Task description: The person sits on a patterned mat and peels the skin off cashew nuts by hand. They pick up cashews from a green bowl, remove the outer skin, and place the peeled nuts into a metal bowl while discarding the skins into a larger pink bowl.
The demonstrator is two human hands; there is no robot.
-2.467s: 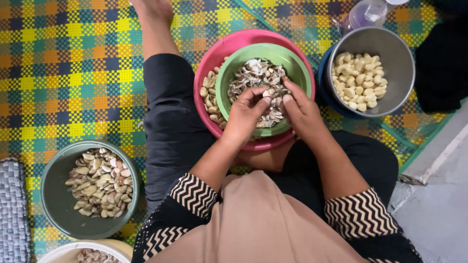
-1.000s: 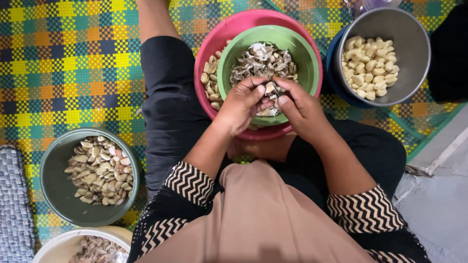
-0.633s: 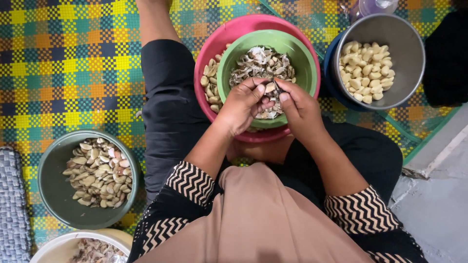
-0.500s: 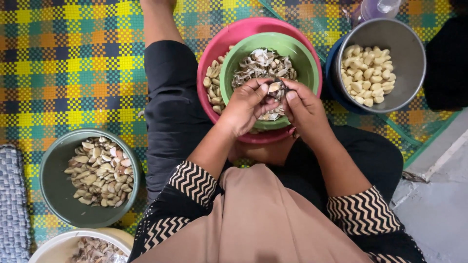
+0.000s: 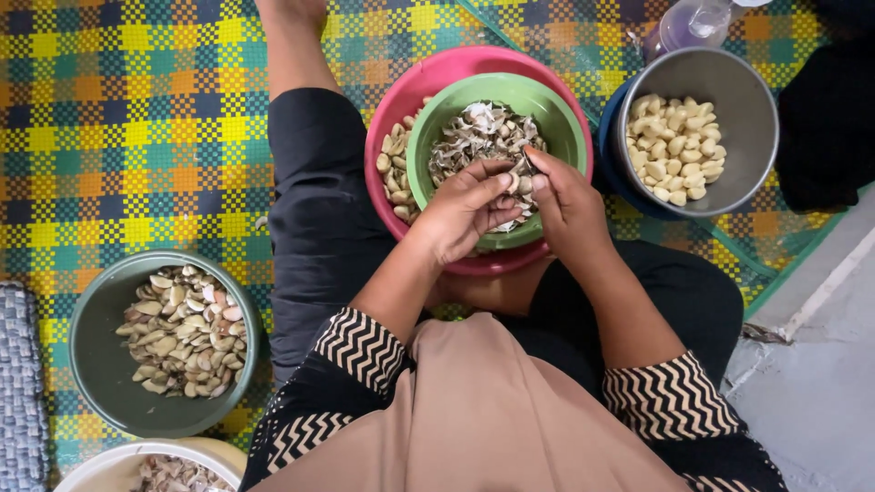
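Observation:
Both hands meet over a green bowl (image 5: 565, 118) full of papery garlic skins (image 5: 478, 132). My left hand (image 5: 460, 214) pinches a pale garlic clove (image 5: 512, 182) between thumb and fingers. My right hand (image 5: 567, 202) is closed around a small knife (image 5: 530, 161), whose dark blade tip rests against the clove. The green bowl sits inside a pink basin (image 5: 456, 68) that holds unpeeled cloves (image 5: 397, 173) along its left side. The basin rests on my lap between my black-trousered legs.
A steel bowl (image 5: 743, 105) of peeled cloves stands at the right, with a plastic bottle (image 5: 690, 20) behind it. A grey-green bowl (image 5: 100, 364) of cloves and a white bowl (image 5: 109, 465) sit at the left on the checked woven mat (image 5: 137, 118). Bare concrete floor (image 5: 820, 364) lies at the right.
The hands have stayed over the green bowl and worked the clove; the fingers shifted slightly. The view has drifted a little, and the bowls have not moved.

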